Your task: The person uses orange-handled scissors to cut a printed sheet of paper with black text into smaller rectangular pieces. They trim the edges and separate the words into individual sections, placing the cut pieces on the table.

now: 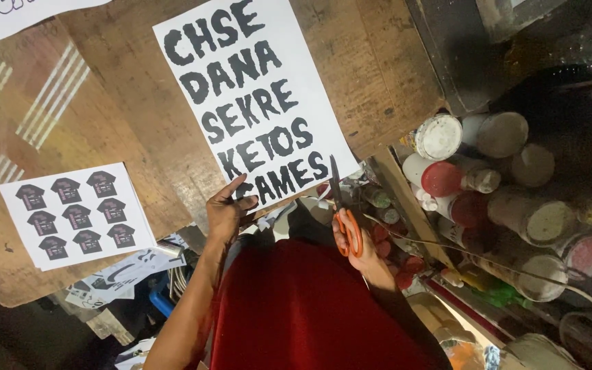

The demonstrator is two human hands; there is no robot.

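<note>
1. The left hand [229, 209] pinches the near edge of the poster [255, 96], thumb on top and fingers curled under. This seems meant to hold the sheet flat and steady at the table [125, 103] edge.
2. The right hand [354, 240] is closed through the orange handles of the scissors [340, 209]. The dark blades point away from the person, lying along the poster's near right corner. I cannot tell how far apart the blades are.
3. The poster lies slanted on the table, its near edge hanging just past the table's rim, which likely gives the scissors room to work underneath.
4. A sheet of shirt pictures [77, 214] lies well to the left, apart from the poster, leaving bare wood between them.
5. To the right, paint tubs [495, 178] crowd close beside the right hand, so there is little room on that side; the far and left parts of the table are more open.
6. Paper scraps [121, 274] lie near, below the table edge.
</note>
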